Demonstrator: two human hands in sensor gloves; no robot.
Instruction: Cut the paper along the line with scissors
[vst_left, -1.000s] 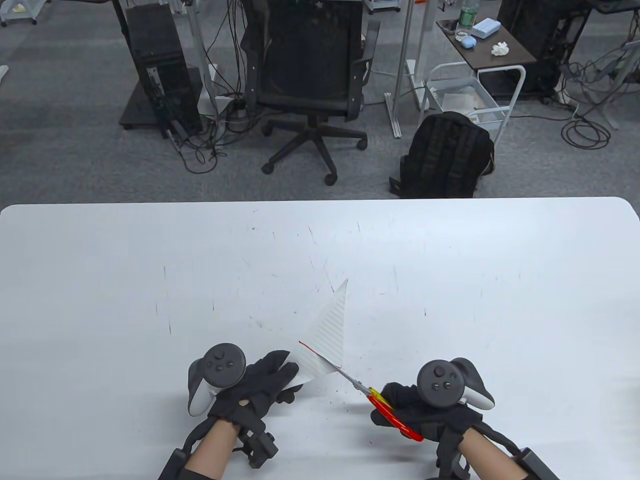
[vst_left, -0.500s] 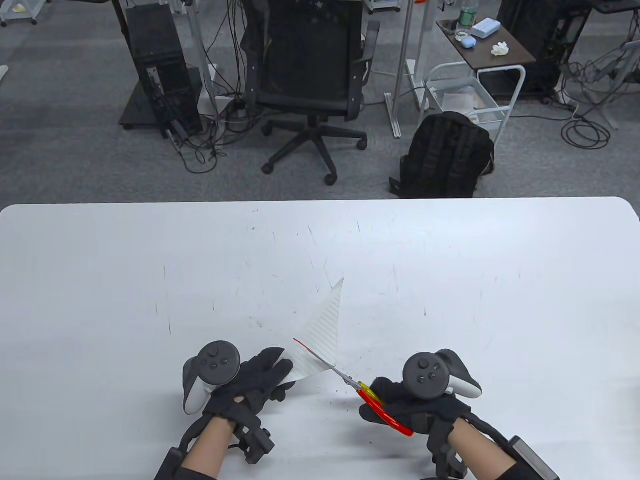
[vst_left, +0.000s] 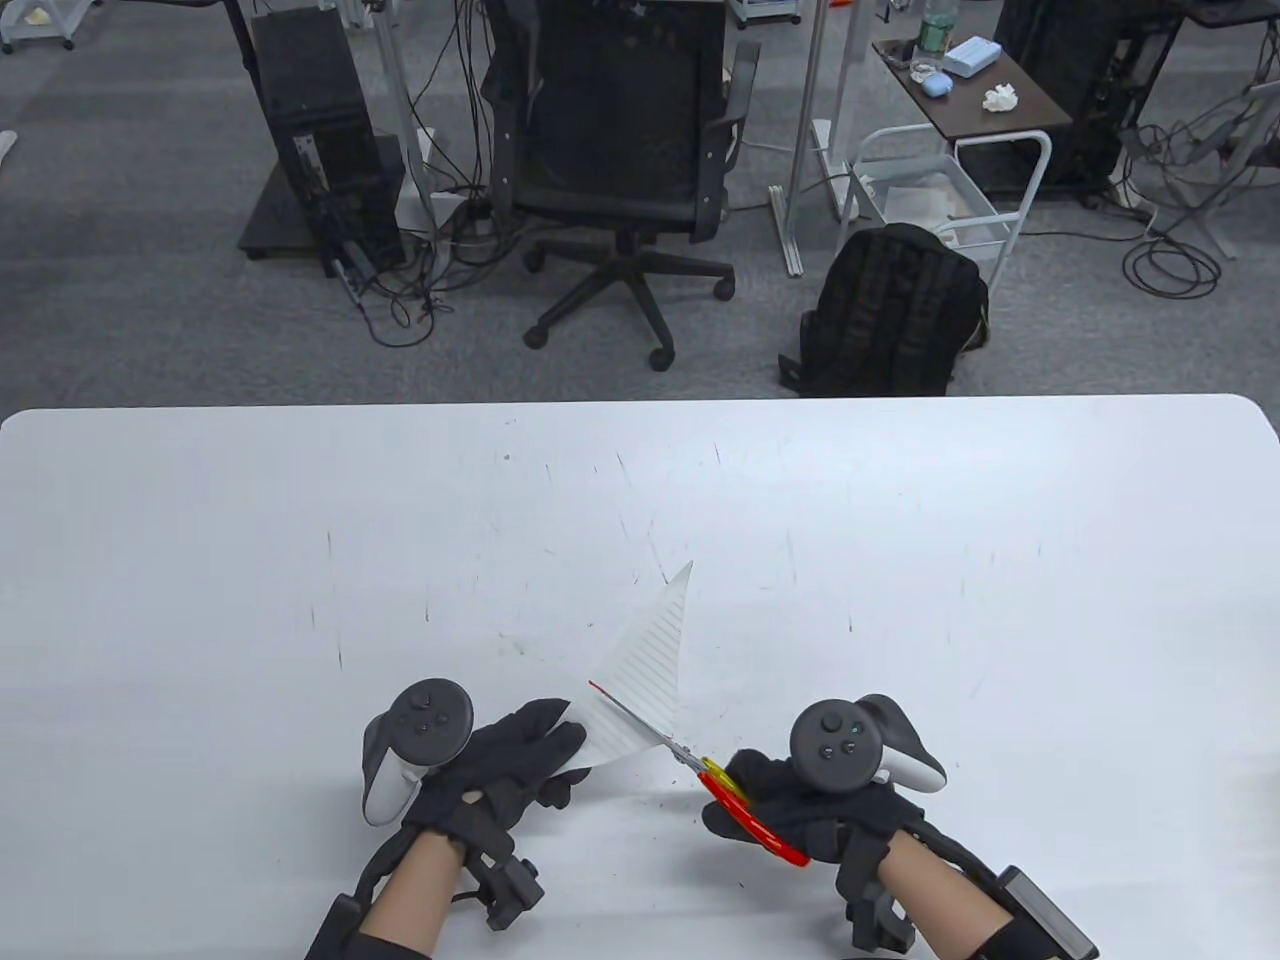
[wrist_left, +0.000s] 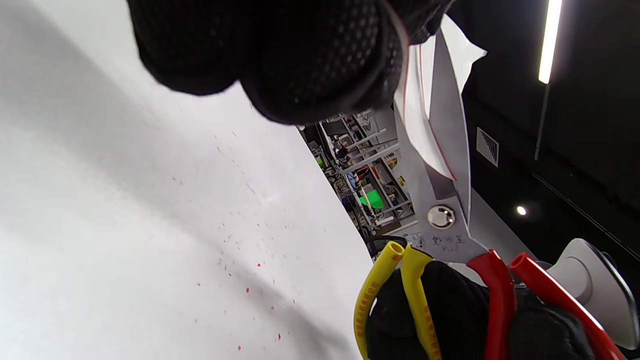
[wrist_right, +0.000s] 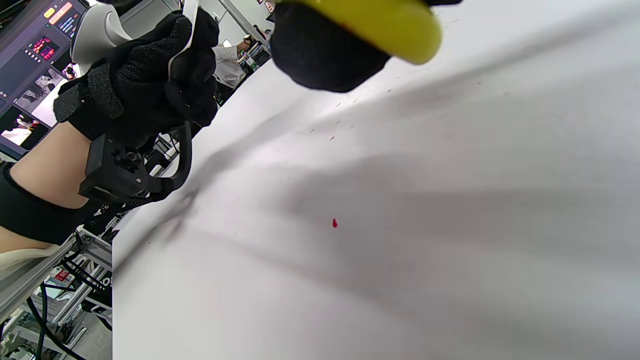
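A lined white paper (vst_left: 648, 668) with a red line along its near edge is held above the table (vst_left: 900, 560). My left hand (vst_left: 515, 755) grips the paper's near left corner. My right hand (vst_left: 790, 805) grips the red-and-yellow handled scissors (vst_left: 740, 805). The blades lie along the red line, inside the paper. In the left wrist view the blades (wrist_left: 445, 165) straddle the paper (wrist_left: 417, 120) close to the pivot, and my left hand's fingers (wrist_left: 280, 55) pinch the sheet. In the right wrist view a yellow handle (wrist_right: 370, 20) and the left hand (wrist_right: 145, 75) show.
Small red paper specks (wrist_left: 250, 290) lie on the table under the hands. Beyond the far edge stand an office chair (vst_left: 620, 170), a black backpack (vst_left: 890, 310) and a computer tower (vst_left: 320, 140).
Both hands have shifted a little left and toward me with the paper. The scissors have advanced further along the red line.
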